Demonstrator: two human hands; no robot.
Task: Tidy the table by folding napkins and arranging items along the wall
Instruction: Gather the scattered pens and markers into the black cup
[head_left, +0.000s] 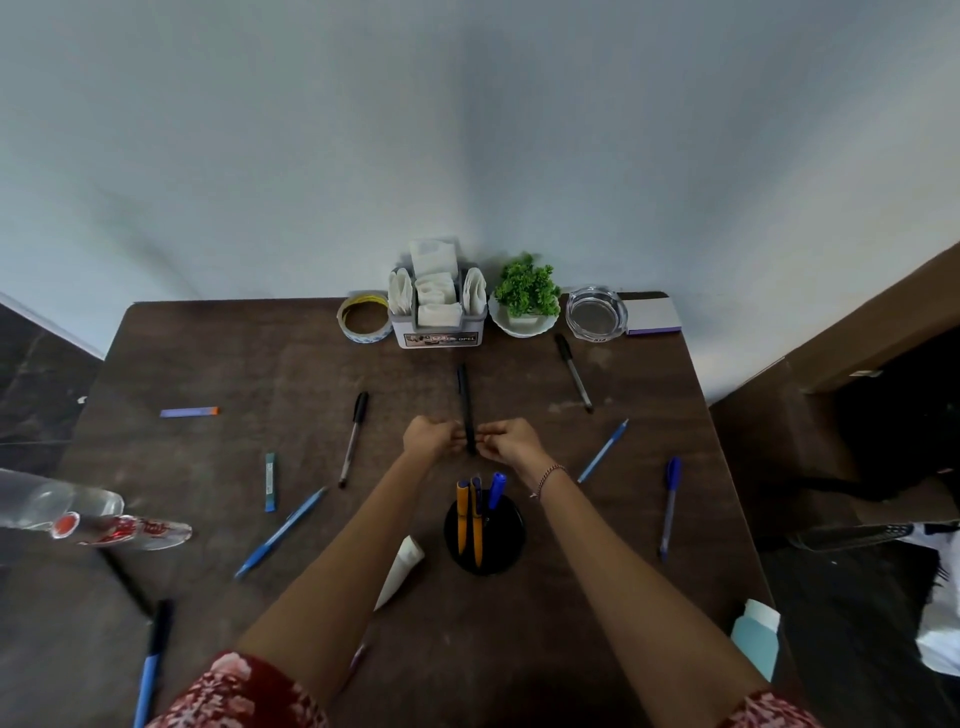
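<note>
The left hand (431, 437) and right hand (506, 441) are pinching the near end of a black pen (464, 395) in the middle of the worktop (260, 364), probably capping it for the pen cup (511, 525) beside the wrists. Folded napkins (434, 254) are standing in their holder (439, 339) against the wall (467, 156).

Dark brown wooden table (234, 364), its far edge against a pale wall.
Along that edge stand a tape roll (364, 317), a white plastic napkin holder (439, 335), a white bowl of green plant (523, 326), a clear glass ashtray (596, 314) and a white notepad (652, 314). Blue ballpoint pens (280, 532) and black-capped pens (354, 436) lie scattered around a round black pen cup (485, 540).
</note>
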